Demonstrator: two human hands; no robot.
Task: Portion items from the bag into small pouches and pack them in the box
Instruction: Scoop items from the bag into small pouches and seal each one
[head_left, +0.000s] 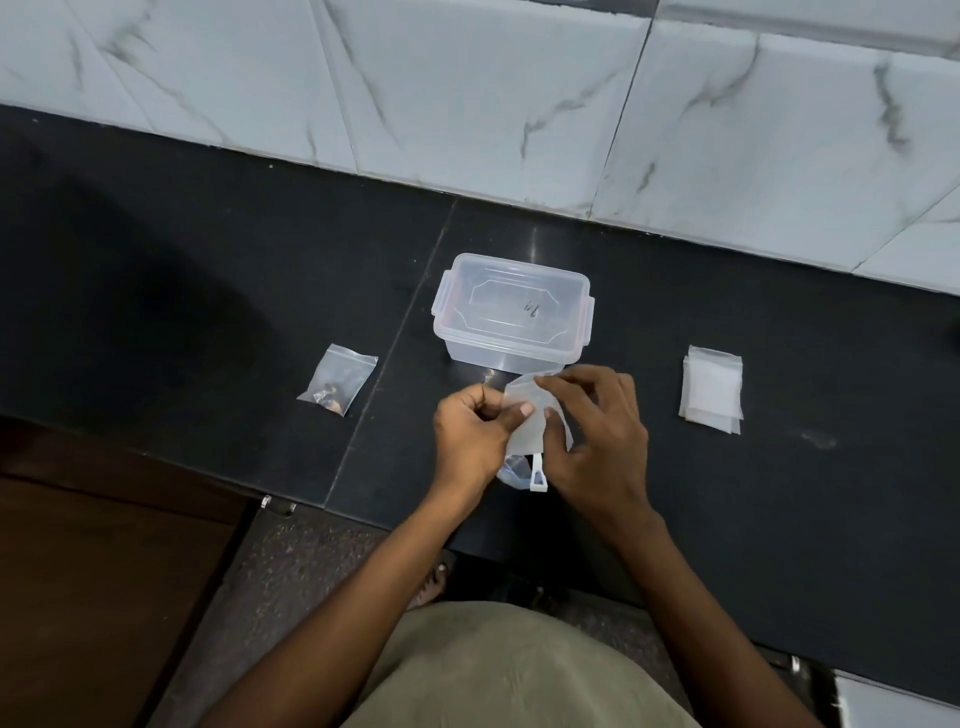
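**Task status: second pouch in hand, box still closed**

Both hands work at the middle of the black stone tabletop (779, 364). The left hand (470, 439) pinches the left edge of a small translucent plastic pouch (524, 415) between thumb and curled fingers. The right hand (597, 431) grips the same pouch at its top right corner, fingers curled over the film. Below the hands, partly hidden by them, lies the clear plastic supply bag (511, 470) with a white clip (537, 475); its contents cannot be judged from this view.

Completed so far:
- One small clear zip pouch holding brown items (337, 387) lies on the tabletop to the left of the left hand, well apart from it. It appears filled.

Outstanding:
- The pouch held between the hands appears empty and, as judged here, is being opened for filling.
- A stack of flat white unused pouches (710, 389) waits to the right of the right hand.
- The clear rectangular plastic box with clip-lock lid (511, 312) stands just beyond the hands, lid on. No pouch is visible inside it, so packing has not begun.

The task is judged to be at an early stage.
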